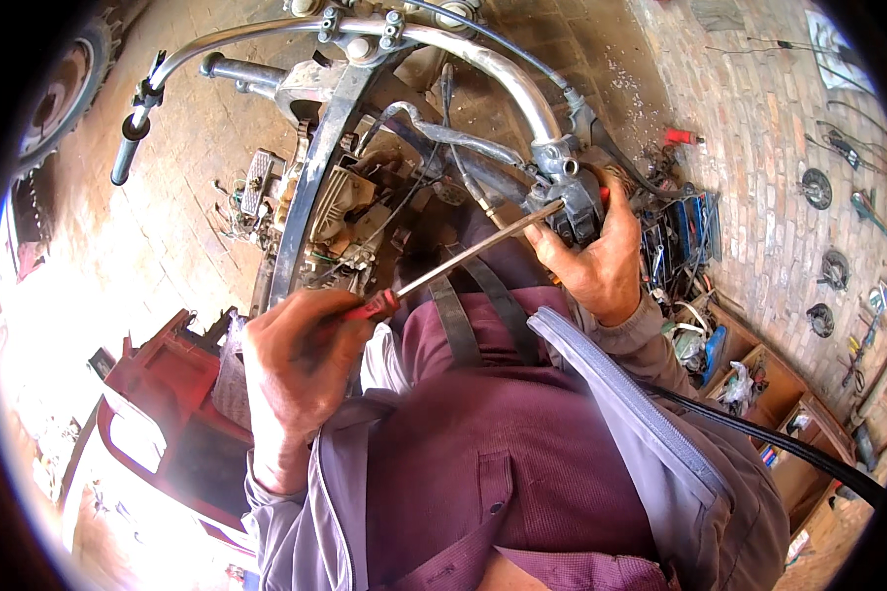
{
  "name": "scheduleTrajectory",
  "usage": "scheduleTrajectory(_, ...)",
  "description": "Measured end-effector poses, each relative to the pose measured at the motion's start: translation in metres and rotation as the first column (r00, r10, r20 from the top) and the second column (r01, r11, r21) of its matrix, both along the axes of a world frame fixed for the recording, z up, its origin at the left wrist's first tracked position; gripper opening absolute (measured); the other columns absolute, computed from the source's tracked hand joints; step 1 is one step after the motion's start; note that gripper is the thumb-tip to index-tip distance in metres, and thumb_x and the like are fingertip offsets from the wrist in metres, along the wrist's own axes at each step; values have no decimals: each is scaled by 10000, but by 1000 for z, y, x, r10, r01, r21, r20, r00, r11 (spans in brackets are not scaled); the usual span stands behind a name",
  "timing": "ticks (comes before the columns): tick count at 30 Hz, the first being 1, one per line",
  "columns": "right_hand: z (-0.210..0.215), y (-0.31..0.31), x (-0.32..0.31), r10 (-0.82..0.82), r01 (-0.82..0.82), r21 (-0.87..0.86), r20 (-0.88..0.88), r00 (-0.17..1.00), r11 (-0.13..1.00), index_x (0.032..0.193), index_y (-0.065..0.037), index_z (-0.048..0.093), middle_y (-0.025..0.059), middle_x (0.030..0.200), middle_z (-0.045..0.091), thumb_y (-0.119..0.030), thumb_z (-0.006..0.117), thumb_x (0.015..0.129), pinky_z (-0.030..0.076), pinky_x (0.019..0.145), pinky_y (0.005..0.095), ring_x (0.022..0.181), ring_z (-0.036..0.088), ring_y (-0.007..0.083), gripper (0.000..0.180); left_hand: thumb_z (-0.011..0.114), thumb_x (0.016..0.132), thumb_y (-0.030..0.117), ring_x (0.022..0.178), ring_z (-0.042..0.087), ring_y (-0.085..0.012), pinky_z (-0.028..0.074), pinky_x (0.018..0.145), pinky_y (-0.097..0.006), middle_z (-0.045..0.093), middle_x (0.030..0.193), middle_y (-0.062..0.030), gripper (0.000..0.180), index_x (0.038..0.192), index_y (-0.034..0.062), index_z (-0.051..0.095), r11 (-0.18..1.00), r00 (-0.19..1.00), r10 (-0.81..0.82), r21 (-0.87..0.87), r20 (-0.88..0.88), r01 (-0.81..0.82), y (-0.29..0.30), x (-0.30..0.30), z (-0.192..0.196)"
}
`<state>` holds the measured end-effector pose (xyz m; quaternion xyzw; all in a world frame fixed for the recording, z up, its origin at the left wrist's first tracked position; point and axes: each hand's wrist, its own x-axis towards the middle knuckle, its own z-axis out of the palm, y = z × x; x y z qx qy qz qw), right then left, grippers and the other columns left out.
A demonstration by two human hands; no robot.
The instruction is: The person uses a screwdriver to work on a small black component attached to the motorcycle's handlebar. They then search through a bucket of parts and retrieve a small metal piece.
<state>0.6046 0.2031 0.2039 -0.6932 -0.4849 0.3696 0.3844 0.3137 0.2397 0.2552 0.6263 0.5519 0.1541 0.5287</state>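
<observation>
My left hand is closed around the red handle of a long screwdriver. Its metal shaft slants up to the right, and the tip meets a black switch housing at the right end of a chrome handlebar. My right hand grips that housing from the right, thumb on the near side and the fingers partly hidden behind it. A small bit of red shows by the right fingers. Cables and a wrapped wire bundle run into the housing.
The bare motorcycle frame stands ahead, with an engine low on its left. A red plastic body part lies at the left. Wooden boxes of parts stand at the right, below a brick wall hung with tools and discs.
</observation>
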Motion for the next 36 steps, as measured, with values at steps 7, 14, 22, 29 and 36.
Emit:
scheduleTrajectory(7, 2, 2, 0, 17, -17, 21, -10, 1000, 1000, 1193, 42, 513, 159, 948, 700, -101, 815, 705, 536, 772, 322, 857, 693, 187, 591, 779, 767, 83, 805, 607, -165, 489, 711, -277, 606, 905, -80, 231, 921, -25, 646, 955, 878, 275, -7, 392, -296, -7, 0, -6)
scheduleTrajectory(14, 0, 1, -1, -1, 1, -5, -23, 1000, 1000, 1206, 41, 509, 154, 956, 701, -104, 818, 704, 535, 775, 321, 863, 688, 180, 607, 399, 1000, 528, 720, 615, -226, 508, 620, -310, 574, 911, -106, 582, 1039, -30, 560, 699, 483, 708, -411, 516, -585, -11, 5, -27)
scheduleTrajectory(22, 0, 0, 2, 4, -4, 18, 40, 999, 1000, 1180, 29, 533, 156, 934, 699, -121, 827, 699, 533, 768, 332, 850, 688, 197, 583, 589, 928, 197, 683, 544, -90, 413, 643, -219, 588, 701, -38, 239, 1014, -22, 634, 836, 887, 456, -380, 80, -395, -7, -8, 5)
scheduleTrajectory(29, -2, -1, 0, -8, 8, -18, 0, 1000, 1000, 1171, 27, 535, 159, 937, 698, -120, 827, 701, 533, 768, 335, 848, 690, 206, 572, 806, 752, 120, 692, 596, -124, 473, 681, -239, 683, 868, -73, 419, 1106, -32, 641, 868, 779, 497, -207, 382, -451, -5, 12, 14)
scheduleTrajectory(36, 0, 0, 0, -8, 8, 9, -10, 1000, 1000, 1170, 30, 535, 165, 953, 698, -114, 823, 706, 534, 773, 332, 857, 690, 204, 564, 666, 870, 147, 698, 603, -114, 476, 650, -246, 674, 831, -85, 264, 1021, -70, 661, 938, 956, 259, -272, 135, -216, -4, 0, 5)
